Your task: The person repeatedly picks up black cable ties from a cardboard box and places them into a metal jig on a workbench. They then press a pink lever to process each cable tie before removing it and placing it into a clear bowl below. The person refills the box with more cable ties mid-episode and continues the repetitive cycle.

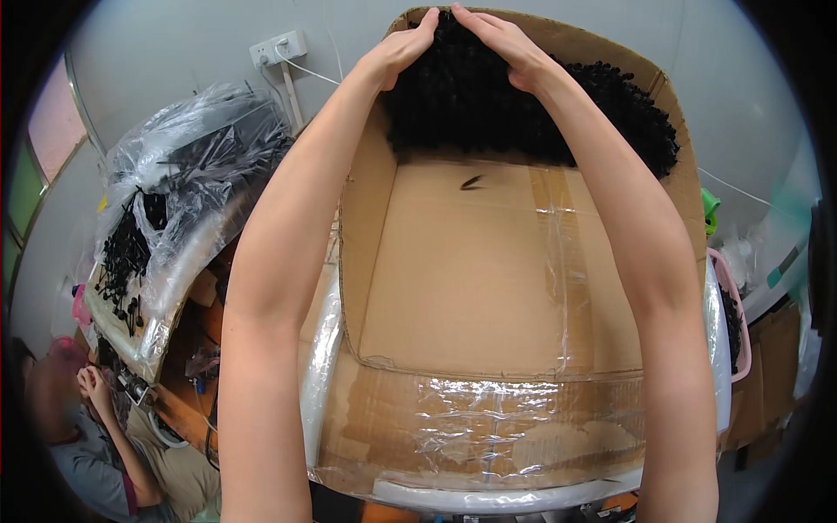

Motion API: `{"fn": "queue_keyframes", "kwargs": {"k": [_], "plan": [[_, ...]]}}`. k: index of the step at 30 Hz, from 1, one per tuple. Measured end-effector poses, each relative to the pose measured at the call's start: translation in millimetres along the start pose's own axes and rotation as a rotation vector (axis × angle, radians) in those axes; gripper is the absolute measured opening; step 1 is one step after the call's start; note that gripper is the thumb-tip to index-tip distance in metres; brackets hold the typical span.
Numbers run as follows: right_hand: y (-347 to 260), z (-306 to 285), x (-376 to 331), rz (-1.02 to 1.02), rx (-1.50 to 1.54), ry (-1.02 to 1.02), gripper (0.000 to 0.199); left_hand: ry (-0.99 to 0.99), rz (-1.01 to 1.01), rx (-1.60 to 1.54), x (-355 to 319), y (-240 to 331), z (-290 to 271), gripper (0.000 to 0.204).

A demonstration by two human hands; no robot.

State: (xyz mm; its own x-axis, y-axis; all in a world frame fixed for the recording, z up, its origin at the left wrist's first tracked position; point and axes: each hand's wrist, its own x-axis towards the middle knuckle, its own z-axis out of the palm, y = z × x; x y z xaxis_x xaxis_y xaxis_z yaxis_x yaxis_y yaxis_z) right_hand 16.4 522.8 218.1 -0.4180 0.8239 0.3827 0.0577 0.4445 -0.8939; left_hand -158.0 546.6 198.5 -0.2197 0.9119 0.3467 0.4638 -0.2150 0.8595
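Note:
A large cardboard box stands in front of me. Along its far end is heaped a dark pile of small black pieces, too fine to make out singly. My left hand lies against the left side of the pile, fingers stretched toward the box's far rim. Opposite it, my right hand reaches in from the right, fingers also extended. The palms face each other with black pieces between them, and the fingertips come close together at the far edge. Neither hand visibly grips a piece.
One thin dark piece lies on the box floor. To the left, a clear plastic bag covers black stemmed parts. Another person sits at lower left. A pink basket stands right, and a white socket is on the wall.

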Motion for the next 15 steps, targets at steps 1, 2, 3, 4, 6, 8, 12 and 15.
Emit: {"fn": "queue_keyframes", "kwargs": {"k": [1, 2, 3, 4, 6, 8, 12, 15], "plan": [[8.0, -2.2, 4.1, -0.037, 0.023, 0.013, 0.061, 0.024, 0.037, -0.018, 4.1, -3.2, 4.9, 0.063], [18.9, -4.1, 11.7, -0.075, 0.046, 0.026, 0.059, 0.051, 0.070, -0.035, 7.1, -7.5, 8.3, 0.063], [26.4, -9.4, 15.8, -0.113, 0.059, 0.044, 0.058, 0.057, 0.127, -0.029, 2.5, -5.4, 14.0, 0.070], [28.6, -8.9, 13.8, -0.166, 0.050, 0.060, 0.058, 0.069, 0.181, -0.013, -4.5, -3.2, 14.7, 0.077], [30.9, -7.6, 8.4, -0.275, 0.030, 0.090, 0.059, 0.113, 0.231, 0.006, -18.7, 6.0, 14.4, 0.073], [34.9, -6.2, 5.7, -0.387, -0.055, 0.156, 0.061, 0.155, 0.301, 0.017, -36.9, 10.9, 14.7, 0.071], [31.6, -8.0, -2.3, -0.588, -0.219, 0.267, 0.059, 0.295, 0.493, 0.010, -51.5, 17.4, 21.2, 0.066], [24.6, -10.5, -13.9, -0.674, -0.201, 0.280, 0.057, 0.339, 0.597, 0.002, -46.2, 23.8, 24.9, 0.062]]}}
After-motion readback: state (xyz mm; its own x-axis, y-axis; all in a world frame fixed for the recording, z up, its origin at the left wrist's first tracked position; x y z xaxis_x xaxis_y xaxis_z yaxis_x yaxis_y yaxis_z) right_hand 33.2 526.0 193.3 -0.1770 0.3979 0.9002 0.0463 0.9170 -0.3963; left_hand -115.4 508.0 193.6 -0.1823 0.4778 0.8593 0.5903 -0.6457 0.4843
